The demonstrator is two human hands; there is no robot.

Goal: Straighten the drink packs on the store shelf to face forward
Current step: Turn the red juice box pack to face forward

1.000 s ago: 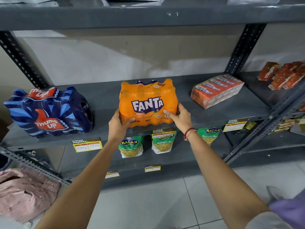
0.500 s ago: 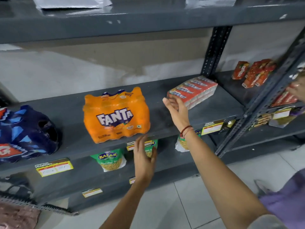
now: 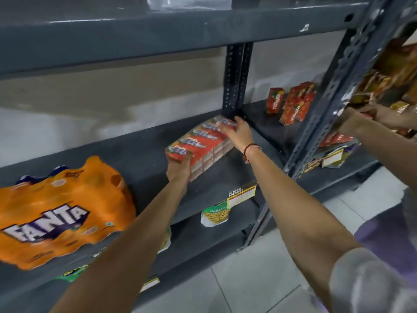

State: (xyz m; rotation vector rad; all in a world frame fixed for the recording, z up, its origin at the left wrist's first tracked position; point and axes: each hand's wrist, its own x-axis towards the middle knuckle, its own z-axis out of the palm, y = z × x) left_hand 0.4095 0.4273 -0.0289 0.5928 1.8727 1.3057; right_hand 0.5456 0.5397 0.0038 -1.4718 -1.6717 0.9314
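Note:
A red shrink-wrapped pack of juice cartons (image 3: 203, 143) lies at an angle on the grey shelf (image 3: 146, 163), near the upright post. My left hand (image 3: 179, 170) grips its near left corner. My right hand (image 3: 239, 134) rests on its far right end, a red thread band on the wrist. The orange Fanta pack (image 3: 61, 213) stands at the lower left with its label facing out, free of both hands.
A dark perforated upright (image 3: 234, 80) stands just behind the red pack. Loose red Maaza cartons (image 3: 293, 105) sit on the adjoining shelf to the right, where another person's hand (image 3: 372, 116) reaches in. Snack bags (image 3: 215, 214) hang on the shelf below.
Both hands left the Fanta pack and moved right onto the red carton pack. The view swung right; the blue Thums Up pack is out of sight.

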